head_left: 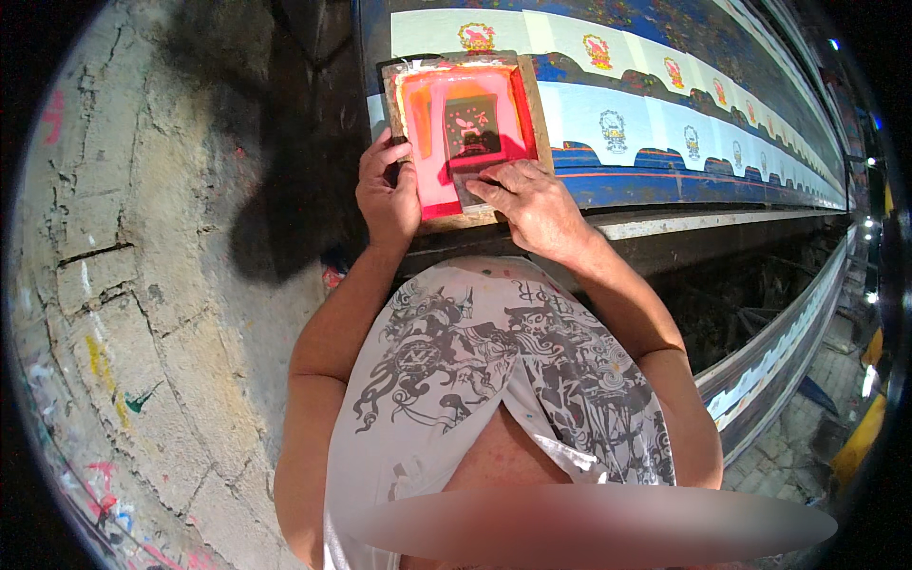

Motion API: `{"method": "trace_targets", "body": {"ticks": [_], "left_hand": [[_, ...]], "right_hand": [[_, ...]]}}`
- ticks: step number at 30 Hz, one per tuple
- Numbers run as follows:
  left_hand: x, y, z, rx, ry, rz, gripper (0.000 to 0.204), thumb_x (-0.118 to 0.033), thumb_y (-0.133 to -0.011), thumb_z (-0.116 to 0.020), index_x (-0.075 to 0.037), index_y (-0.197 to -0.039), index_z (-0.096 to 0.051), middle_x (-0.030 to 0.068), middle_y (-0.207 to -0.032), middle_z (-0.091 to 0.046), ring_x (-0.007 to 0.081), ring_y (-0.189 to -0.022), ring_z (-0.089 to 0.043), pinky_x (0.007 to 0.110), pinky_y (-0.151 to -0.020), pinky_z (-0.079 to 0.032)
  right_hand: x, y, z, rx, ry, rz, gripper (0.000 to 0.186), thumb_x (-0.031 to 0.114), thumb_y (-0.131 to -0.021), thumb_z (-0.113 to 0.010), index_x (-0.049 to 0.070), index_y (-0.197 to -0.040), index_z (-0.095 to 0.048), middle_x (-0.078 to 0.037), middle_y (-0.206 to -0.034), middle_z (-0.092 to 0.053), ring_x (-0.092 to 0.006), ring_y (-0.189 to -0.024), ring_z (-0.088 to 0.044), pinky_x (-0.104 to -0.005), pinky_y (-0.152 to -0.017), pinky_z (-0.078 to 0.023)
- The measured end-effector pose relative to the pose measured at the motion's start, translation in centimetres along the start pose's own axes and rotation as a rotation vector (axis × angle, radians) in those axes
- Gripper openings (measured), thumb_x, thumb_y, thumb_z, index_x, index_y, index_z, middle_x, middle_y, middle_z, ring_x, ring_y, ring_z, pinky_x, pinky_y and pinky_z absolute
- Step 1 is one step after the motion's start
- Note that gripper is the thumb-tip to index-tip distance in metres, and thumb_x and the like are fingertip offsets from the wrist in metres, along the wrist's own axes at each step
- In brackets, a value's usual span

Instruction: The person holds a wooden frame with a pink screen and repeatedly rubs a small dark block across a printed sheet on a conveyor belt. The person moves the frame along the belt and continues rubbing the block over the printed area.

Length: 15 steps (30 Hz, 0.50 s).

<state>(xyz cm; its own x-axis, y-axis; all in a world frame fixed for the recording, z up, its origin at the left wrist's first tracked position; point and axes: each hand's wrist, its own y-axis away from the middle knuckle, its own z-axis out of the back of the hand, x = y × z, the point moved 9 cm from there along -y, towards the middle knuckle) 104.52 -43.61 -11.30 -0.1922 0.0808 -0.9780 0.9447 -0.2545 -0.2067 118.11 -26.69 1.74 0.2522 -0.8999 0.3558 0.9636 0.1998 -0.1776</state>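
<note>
A screen-printing frame with a pink and red ink-smeared mesh and a small dark stencil design lies over the near left end of the long blue printing table. My left hand grips the frame's left side, thumb along its inner edge. My right hand is closed on a dark squeegee, pressed on the mesh at the frame's lower part, just below the stencil.
Rows of pale pieces with printed emblems, some red and yellow, others grey, run rightward along the table. A lower rail with pale strips is at the right. Cracked, paint-spattered concrete floor is on the left.
</note>
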Motion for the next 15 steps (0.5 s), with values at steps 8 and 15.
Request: {"method": "trace_targets", "body": {"ticks": [8,15], "left_hand": [[0.9,-0.6,-1.2,-0.021,-0.007,0.018,0.027,0.011,-0.099,-0.07,-0.003,-0.121,-0.079,0.0214,-0.158,-0.061,0.0281,-0.144,-0.065,0.039,-0.12,-0.053],[0.3,-0.3,-1.4,-0.015,0.039,0.055,0.027,0.007,-0.1,-0.07,0.0,-0.126,-0.078,0.0262,-0.164,-0.058,0.0282,-0.142,-0.066,0.04,-0.12,-0.053]], "right_hand": [[-8.7,-6.8,1.5,0.075,-0.179,0.036,0.04,0.005,-0.093,-0.072,0.014,-0.132,-0.081,-0.017,-0.12,-0.078,-0.0406,-0.123,-0.073,-0.0505,-0.108,-0.059],[-9.0,-6.4,0.9,-0.145,0.049,-0.048,0.047,0.003,-0.093,-0.073,0.013,-0.138,-0.08,-0.015,-0.121,-0.078,-0.0373,-0.115,-0.074,-0.0477,-0.105,-0.06]]}}
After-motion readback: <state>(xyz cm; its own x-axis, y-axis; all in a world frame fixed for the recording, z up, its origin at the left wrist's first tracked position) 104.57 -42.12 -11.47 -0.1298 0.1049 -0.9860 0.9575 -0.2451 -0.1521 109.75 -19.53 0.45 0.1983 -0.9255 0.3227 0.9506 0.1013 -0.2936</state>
